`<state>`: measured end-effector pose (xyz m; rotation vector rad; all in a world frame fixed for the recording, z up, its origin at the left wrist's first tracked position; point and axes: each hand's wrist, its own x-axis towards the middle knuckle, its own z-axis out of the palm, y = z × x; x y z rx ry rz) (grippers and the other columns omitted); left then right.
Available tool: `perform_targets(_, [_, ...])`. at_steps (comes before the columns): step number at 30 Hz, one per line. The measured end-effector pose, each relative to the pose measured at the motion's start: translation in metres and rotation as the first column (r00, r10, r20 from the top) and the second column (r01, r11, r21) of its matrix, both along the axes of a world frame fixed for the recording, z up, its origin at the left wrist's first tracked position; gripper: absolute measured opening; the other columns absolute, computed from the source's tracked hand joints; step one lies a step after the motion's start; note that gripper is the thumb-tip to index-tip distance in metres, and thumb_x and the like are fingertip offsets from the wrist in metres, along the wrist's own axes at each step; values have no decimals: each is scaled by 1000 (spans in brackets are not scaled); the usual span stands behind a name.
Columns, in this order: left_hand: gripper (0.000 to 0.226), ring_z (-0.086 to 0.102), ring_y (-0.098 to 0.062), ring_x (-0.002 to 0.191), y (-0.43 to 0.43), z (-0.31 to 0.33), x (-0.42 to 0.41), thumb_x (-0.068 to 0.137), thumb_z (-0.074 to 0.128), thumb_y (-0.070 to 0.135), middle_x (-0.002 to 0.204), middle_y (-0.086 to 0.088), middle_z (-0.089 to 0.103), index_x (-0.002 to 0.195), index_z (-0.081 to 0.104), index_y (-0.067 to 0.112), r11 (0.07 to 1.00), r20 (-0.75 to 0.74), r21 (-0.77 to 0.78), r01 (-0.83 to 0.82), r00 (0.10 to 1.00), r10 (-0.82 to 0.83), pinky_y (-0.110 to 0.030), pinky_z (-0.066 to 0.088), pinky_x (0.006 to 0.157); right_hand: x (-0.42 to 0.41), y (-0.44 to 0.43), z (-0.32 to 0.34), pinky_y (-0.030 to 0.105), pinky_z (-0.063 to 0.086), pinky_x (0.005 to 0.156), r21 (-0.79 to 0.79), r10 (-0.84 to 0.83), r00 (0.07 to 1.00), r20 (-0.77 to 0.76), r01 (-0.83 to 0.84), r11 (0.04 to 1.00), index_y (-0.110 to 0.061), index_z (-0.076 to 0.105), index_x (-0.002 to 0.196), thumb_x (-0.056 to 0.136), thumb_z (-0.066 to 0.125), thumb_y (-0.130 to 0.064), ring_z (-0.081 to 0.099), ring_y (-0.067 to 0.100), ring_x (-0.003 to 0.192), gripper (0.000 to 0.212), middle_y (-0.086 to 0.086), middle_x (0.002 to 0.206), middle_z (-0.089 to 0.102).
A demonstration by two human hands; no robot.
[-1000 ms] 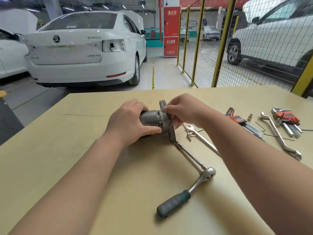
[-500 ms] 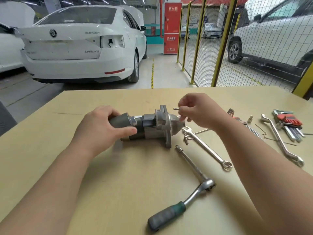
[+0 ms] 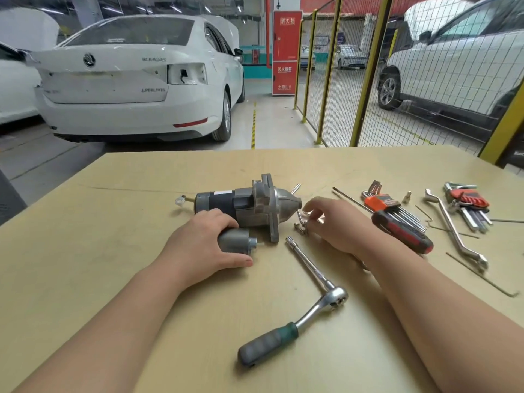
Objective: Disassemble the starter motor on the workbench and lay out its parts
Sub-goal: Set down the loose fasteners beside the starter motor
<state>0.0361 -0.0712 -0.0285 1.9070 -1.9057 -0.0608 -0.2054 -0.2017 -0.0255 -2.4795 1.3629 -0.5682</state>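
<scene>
The starter motor [image 3: 255, 204] lies on its side on the workbench [image 3: 113, 251], nose cone pointing right. My left hand [image 3: 198, 248] grips the grey solenoid cylinder [image 3: 236, 241] just in front of the motor body. The solenoid's end stands a small gap away from the mounting flange. My right hand [image 3: 337, 225] hovers low to the right of the nose, fingers loosely curved over the head of a combination wrench [image 3: 301, 222], with nothing seen in its grasp. A long bolt [image 3: 295, 188] lies behind the nose cone.
A green-handled ratchet with extension [image 3: 312, 302] lies in front of the motor. To the right are a red-black screwdriver [image 3: 404, 234], two hex key sets [image 3: 382, 202] [image 3: 467, 199], an offset spanner [image 3: 453, 231] and thin rods. Cars and a yellow mesh fence stand beyond the bench.
My left hand has drawn the solenoid toward me, away from the motor housing. My right hand left the motor's nose and dropped to the table by the wrench.
</scene>
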Motion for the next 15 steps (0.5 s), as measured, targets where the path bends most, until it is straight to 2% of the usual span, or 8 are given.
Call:
perform_targets(2, [68, 43, -1, 95, 1, -2, 1, 51, 63, 77, 96, 24, 48, 105, 57, 36, 1000, -7, -17, 7, 1000, -7, -31, 44, 83, -4, -4, -1, 31, 47, 75, -17, -21, 999, 33, 22, 1000, -27, 62, 111, 89, 54, -21, 59, 17, 92, 24, -7, 104, 67])
perform_targets(5, [67, 42, 0, 96, 0, -4, 2, 51, 61, 77, 95, 26, 48, 104, 57, 38, 1000, -29, -25, 12, 999, -13, -30, 43, 83, -14, -11, -4, 25, 39, 70, -35, -43, 999, -15, 43, 998, -27, 65, 105, 89, 50, -16, 58, 16, 92, 24, -7, 102, 68])
perform_targets(10, [57, 41, 5, 97, -3, -4, 11, 49, 67, 74, 98, 29, 48, 97, 54, 44, 999, -83, -20, 43, 996, -45, -25, 39, 83, -21, -12, -6, 27, 45, 75, -46, -61, 998, -36, 59, 997, -27, 65, 107, 91, 49, -19, 58, 16, 91, 24, -6, 105, 68])
perform_targets(12, [60, 37, 8, 98, -4, -4, 17, 49, 66, 76, 99, 28, 49, 98, 58, 42, 999, -96, -33, 39, 995, -42, -23, 36, 83, -16, -8, -7, 26, 44, 73, -43, 2, 999, -33, -4, 999, -30, 64, 109, 91, 51, -22, 55, 11, 87, 24, -8, 106, 65])
perform_targets(15, [68, 38, 1, 99, -7, -4, 25, 48, 55, 82, 100, 27, 48, 100, 60, 39, 998, -83, -69, 6, 996, -11, -25, 35, 89, -3, 2, -9, 18, 37, 67, 25, 159, 985, -64, -157, 987, -36, 61, 116, 90, 54, -25, 48, 3, 81, 29, -14, 105, 56])
